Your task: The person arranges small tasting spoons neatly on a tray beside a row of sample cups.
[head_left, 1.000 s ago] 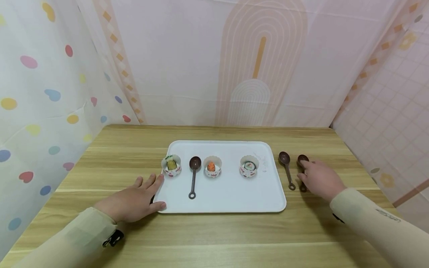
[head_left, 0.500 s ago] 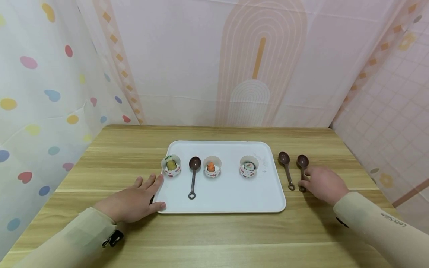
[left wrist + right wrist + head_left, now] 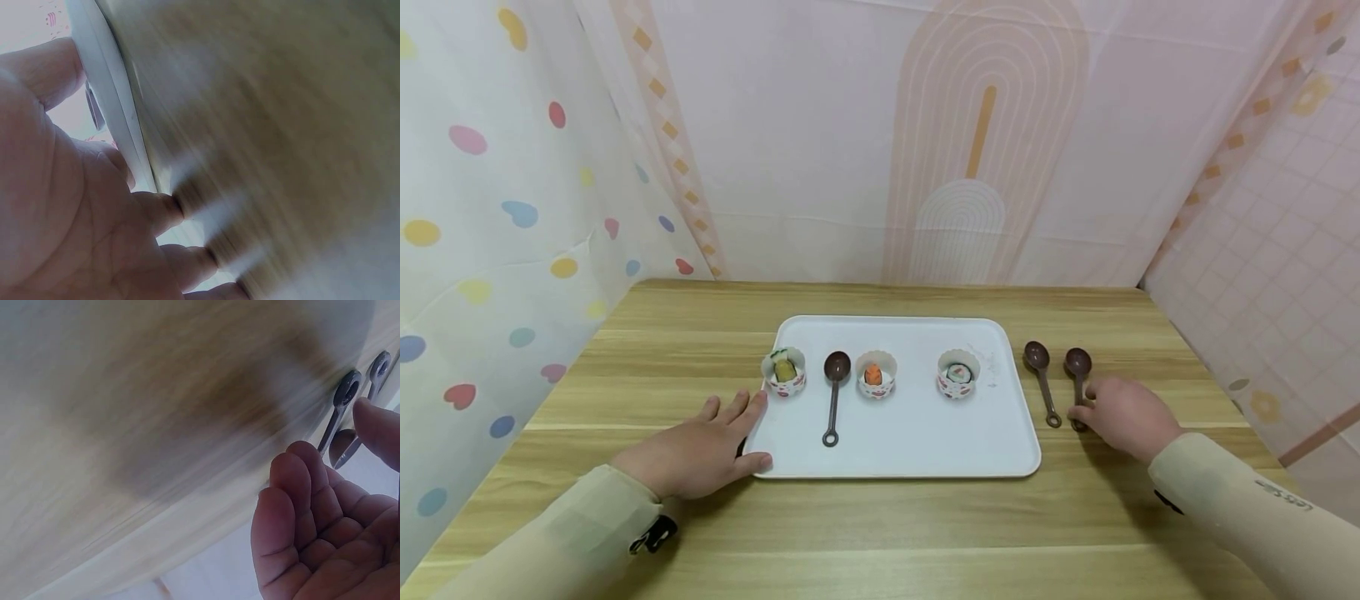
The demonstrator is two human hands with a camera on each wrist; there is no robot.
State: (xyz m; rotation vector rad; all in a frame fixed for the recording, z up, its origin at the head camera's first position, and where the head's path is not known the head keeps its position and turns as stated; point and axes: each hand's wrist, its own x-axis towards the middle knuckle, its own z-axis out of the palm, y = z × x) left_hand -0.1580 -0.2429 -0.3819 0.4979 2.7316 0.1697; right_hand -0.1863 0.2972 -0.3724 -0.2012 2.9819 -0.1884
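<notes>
My right hand (image 3: 1127, 417) is at the handle of the outer brown measuring spoon (image 3: 1078, 363), with thumb and index finger on either side of it. In the right wrist view, the ringed handle end (image 3: 347, 387) shows between the thumb and curled fingers; the contact is partly hidden. That spoon lies on the table, bowl away from me. A matching spoon (image 3: 1037, 356) lies to its left. My left hand (image 3: 700, 450) rests spread at the left edge of the white tray (image 3: 925, 450), thumb and a finger on its rim, other fingers toward the table.
On the tray stand paper cups holding a green-and-yellow piece (image 3: 785, 370), an orange piece (image 3: 872, 374) and a sushi-roll-like piece (image 3: 958, 373). Another brown spoon (image 3: 833, 400) lies between the left and middle cups. Patterned curtains (image 3: 820, 167) enclose the wooden table (image 3: 880, 533).
My right hand has drawn back from the outer spoon's bowl to its handle, then stayed nearly still. My left hand and the tray have not moved.
</notes>
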